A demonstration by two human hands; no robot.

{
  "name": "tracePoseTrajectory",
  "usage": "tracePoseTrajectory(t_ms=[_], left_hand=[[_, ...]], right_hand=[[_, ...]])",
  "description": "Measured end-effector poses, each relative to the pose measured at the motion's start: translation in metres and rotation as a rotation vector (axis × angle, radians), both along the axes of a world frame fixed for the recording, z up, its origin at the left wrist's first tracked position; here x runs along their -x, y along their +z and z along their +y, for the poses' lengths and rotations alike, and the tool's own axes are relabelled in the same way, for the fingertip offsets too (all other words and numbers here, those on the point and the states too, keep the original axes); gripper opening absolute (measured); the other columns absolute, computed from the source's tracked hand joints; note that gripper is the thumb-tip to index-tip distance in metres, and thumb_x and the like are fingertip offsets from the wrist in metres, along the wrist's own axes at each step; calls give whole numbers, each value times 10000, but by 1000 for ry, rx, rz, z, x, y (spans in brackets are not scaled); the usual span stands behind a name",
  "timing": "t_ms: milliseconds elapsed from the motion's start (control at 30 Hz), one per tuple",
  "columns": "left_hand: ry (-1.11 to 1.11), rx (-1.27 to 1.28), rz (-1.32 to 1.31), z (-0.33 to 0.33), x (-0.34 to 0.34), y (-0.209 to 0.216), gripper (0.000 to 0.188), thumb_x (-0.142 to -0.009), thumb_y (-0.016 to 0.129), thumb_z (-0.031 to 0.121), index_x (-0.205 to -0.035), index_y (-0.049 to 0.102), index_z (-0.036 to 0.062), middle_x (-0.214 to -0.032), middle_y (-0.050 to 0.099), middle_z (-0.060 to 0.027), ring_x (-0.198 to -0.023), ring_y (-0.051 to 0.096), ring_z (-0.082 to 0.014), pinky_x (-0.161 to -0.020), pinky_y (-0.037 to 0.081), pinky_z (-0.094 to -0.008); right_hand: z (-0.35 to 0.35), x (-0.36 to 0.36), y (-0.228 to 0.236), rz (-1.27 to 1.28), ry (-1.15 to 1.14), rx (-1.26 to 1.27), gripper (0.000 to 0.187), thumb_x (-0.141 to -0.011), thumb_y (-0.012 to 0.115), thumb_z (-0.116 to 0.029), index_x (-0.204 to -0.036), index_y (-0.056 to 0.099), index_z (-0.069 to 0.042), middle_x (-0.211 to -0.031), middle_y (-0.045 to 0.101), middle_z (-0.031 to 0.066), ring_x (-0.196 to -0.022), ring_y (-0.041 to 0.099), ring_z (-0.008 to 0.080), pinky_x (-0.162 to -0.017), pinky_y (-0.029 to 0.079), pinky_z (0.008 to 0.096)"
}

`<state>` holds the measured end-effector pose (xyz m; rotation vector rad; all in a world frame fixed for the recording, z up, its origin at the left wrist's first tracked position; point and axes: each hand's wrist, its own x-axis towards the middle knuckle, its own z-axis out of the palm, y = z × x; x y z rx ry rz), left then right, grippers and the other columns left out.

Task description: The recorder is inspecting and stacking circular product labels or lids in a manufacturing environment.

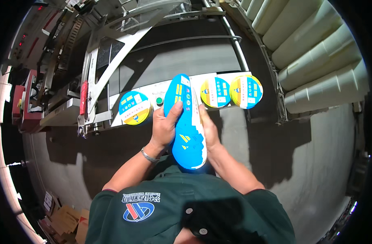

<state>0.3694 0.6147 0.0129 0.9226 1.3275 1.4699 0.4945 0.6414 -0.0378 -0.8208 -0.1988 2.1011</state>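
Upright in front of my chest is a long stack of blue printed pieces [188, 140] with yellow marks and an uneven white edge on its right side. My left hand [165, 125] grips it from the left, thumb lying across the blue face. On the opposite side my right hand [209, 129] presses against the white edge, its fingertips partly hidden. Round blue, yellow and white printed discs rest on the white ledge beyond: a left disc [134, 107], a middle disc [215, 92] and a right disc [246, 92].
A green button [159, 101] sits on the white ledge [153, 89], left of the held stack. Metal frame bars [125, 53] rise behind it, with a red-handled part [84, 97] at left. Large white rolls [320, 65] line the right. Cardboard boxes [66, 219] lie at lower left.
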Motion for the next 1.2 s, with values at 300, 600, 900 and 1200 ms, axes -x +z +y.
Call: tracePoseTrajectory(t_ms=[300,600,900,1200], left_hand=[[13,-14,-218,10,1,-9,295,-1006,563,243,-1067,663,-29,-907,705,-27,-777,624,-75,-693,502,-231],[-5,-66,-71,11,11,3,281,-997,590,244,-1057,680,-15,-906,700,-24,-786,610,-57,-688,489,-218],[-7,24,-111,12,25,-6,340,-1003,572,289,-1088,670,-26,-966,705,-47,-858,629,-76,-733,508,-233],[132,187,-152,9,46,-46,326,-999,580,266,-1149,633,-19,-1020,687,-55,-887,631,-95,-792,515,-252]], right_hand=[[16,0,9,-125,72,-84,488,-1028,473,-420,-1183,614,20,-1033,696,78,-896,664,119,-776,531,269],[42,-13,26,-259,125,-439,463,-1034,478,-382,-1244,577,19,-1132,674,104,-907,663,116,-775,538,263],[51,-12,29,-310,222,-517,489,-1044,441,-401,-1115,655,32,-984,718,94,-816,686,120,-708,540,238],[38,2,3,-392,223,-328,588,-1016,468,-490,-1147,622,62,-999,665,83,-917,607,100,-822,475,243]])
